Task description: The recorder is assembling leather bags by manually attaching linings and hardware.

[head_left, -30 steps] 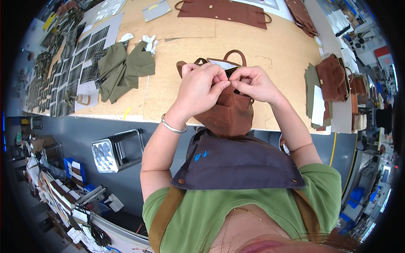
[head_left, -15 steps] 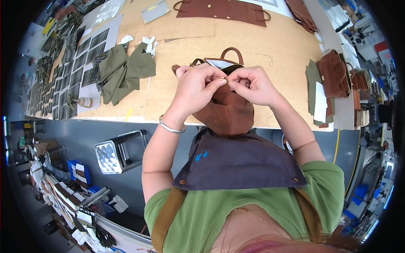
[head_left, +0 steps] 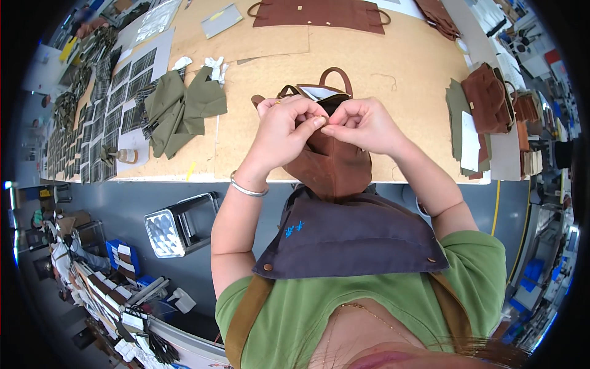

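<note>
A brown leather bag [head_left: 335,166] stands at the near edge of the table, leaning toward me. Its handle [head_left: 336,74] rises at the back, and a pale lining [head_left: 316,92] shows in its open top. Over the bag's mouth my left hand [head_left: 287,126] pinches with thumb and forefinger; the small thing between the fingertips is too tiny to name. My right hand [head_left: 369,126] is closed in a pinch right beside it, fingertips almost touching the left ones. What the right fingers hold, if anything, is hidden.
Olive fabric pieces [head_left: 184,107] and checked cloth panels [head_left: 117,107] lie at left, near a small bottle [head_left: 127,155]. A flat brown leather panel with handles [head_left: 319,15] lies at the back. Another brown bag [head_left: 488,98] sits at right. A metal-topped stool [head_left: 165,234] stands below.
The fingertips still meet over the bag. My right thumb and forefinger have shifted slightly left and down, and a gold-coloured bit seen earlier between the hands is now mostly covered.
</note>
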{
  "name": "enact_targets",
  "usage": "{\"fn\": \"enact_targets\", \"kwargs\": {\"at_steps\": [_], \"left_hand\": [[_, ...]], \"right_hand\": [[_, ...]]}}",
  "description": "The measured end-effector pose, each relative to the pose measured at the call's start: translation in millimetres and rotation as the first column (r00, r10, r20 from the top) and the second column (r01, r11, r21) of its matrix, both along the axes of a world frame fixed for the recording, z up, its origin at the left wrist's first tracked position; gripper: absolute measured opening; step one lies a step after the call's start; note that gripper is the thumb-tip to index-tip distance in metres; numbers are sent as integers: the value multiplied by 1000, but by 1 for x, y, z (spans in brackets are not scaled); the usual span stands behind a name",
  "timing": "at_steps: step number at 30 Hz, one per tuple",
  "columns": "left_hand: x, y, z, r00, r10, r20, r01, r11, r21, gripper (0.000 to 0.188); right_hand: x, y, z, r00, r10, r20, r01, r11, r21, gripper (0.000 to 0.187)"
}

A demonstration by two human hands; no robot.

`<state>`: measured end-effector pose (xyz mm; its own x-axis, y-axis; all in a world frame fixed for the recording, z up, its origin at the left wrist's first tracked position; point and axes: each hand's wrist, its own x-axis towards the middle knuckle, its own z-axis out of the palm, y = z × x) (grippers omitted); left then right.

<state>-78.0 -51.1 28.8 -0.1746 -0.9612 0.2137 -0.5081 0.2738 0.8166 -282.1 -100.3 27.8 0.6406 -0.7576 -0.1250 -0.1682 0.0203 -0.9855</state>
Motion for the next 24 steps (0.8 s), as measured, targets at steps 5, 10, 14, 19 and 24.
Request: {"fn": "enact_targets", "kwargs": {"at_steps": [5,10,14,19,24], "left_hand": [[4,-1,1,1000,-17,-8,18,999,46,5],[2,18,25,988,-67,138,81,992,-100,4],[28,12,27,957,12,288,72,958,-279,7],[43,12,11,920,30,392,21,992,-124,15],[13,16,22,883,-29,468,173,948,-267,22]], "right_hand": [[-6,-12,9,984,150,-92,-165,968,-189,25],[-31,-37,21,853,269,-447,-504,649,-571,52],[-35,-18,42,864,137,-485,-466,584,-665,51],[-14,-16,22,789,215,-576,-570,605,-556,39],[-7,-30,25,766,355,-537,-613,657,-440,21]]}}
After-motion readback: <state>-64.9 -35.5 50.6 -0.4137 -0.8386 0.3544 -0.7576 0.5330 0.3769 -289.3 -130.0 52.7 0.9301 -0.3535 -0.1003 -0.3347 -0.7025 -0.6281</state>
